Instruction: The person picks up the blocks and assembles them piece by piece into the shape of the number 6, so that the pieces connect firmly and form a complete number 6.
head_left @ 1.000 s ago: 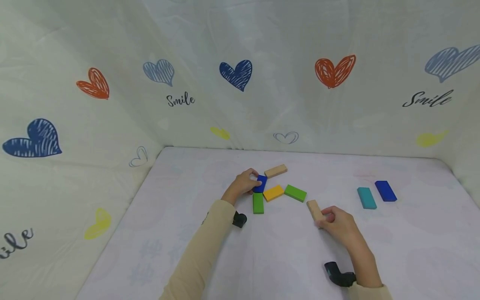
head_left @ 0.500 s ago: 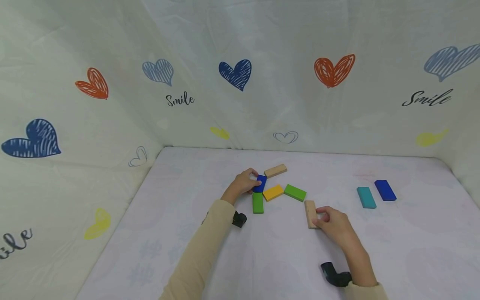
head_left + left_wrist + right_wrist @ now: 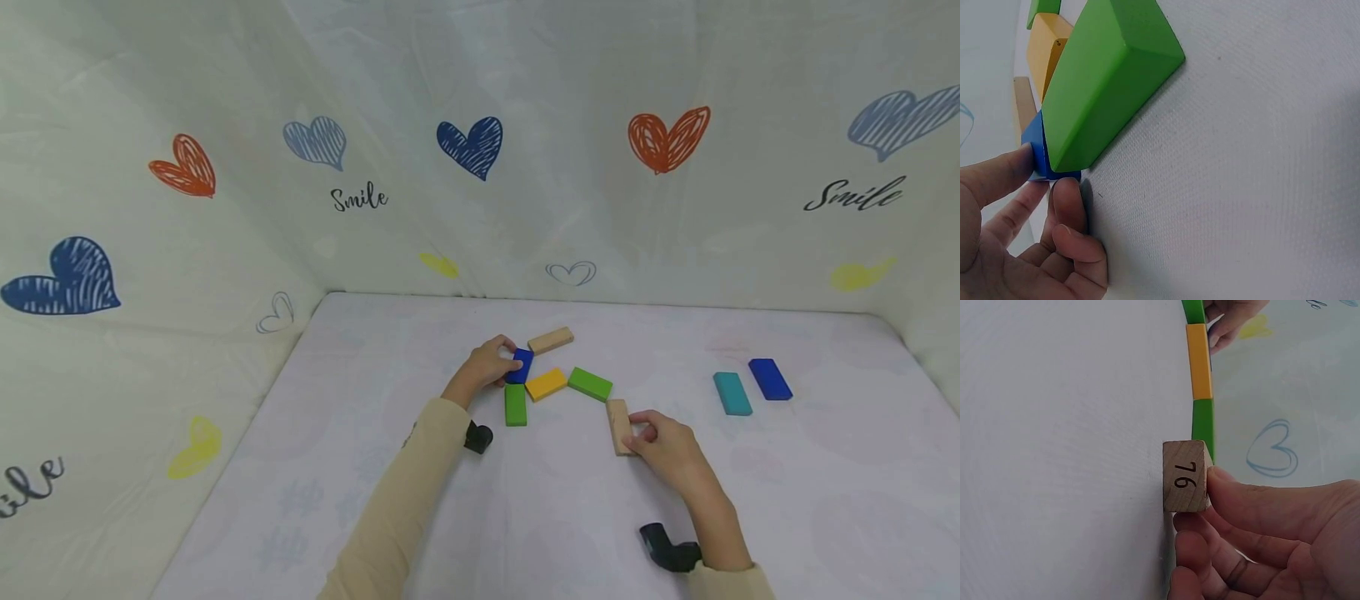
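My left hand [image 3: 483, 368] pinches a blue wooden block [image 3: 521, 365] that lies on the table, thumb on its top. Touching the blue block's near end is a green block [image 3: 1107, 81]. From there a yellow block [image 3: 547, 384] and a second green block [image 3: 590, 383] run end to end toward the right. My right hand [image 3: 670, 448] holds a plain wooden block [image 3: 618, 427] between thumb and fingers, its far end at the second green block's right corner. In the right wrist view, the plain block's end [image 3: 1184, 477] bears the number 76.
Another plain wooden block [image 3: 551, 340] lies just beyond the blue one. Off to the right are a teal block [image 3: 732, 394] and a dark blue block [image 3: 770, 380]. Behind the white table [image 3: 825, 500] hangs a cloth wall [image 3: 540, 217] printed with hearts.
My right hand has shifted left, turning the plain wooden block straighter and bringing its far end against the second green block's corner. The left hand stays on the blue block.
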`<action>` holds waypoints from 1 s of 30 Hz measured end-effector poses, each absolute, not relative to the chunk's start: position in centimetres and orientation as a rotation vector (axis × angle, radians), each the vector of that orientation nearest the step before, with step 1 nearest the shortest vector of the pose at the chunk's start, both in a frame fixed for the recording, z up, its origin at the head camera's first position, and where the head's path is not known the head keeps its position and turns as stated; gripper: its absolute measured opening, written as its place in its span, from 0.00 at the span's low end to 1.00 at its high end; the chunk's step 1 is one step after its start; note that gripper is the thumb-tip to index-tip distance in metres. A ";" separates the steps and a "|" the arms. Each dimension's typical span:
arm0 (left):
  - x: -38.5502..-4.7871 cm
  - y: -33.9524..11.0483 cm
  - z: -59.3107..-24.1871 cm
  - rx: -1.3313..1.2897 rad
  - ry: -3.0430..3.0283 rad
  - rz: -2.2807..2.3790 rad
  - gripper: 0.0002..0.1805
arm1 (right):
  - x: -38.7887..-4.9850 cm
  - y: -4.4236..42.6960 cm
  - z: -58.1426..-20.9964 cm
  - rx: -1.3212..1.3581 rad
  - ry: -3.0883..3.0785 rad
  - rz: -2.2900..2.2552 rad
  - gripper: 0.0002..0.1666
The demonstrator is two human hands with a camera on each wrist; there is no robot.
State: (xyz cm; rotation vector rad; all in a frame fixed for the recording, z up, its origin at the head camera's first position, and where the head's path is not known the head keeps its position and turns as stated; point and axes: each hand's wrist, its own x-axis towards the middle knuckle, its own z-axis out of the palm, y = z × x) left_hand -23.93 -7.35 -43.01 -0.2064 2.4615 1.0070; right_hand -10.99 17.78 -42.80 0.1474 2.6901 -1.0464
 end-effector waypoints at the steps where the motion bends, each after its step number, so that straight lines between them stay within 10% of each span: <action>1: -23.9 -7.4 -43.0 -0.205 2.461 1.009 0.19 | -11.0 17.8 -42.8 0.148 2.689 -1.046 0.25; 30: -24.0 -7.3 -43.1 -0.217 2.459 1.011 0.19 | -11.3 20.9 -42.8 0.322 2.677 -1.098 0.31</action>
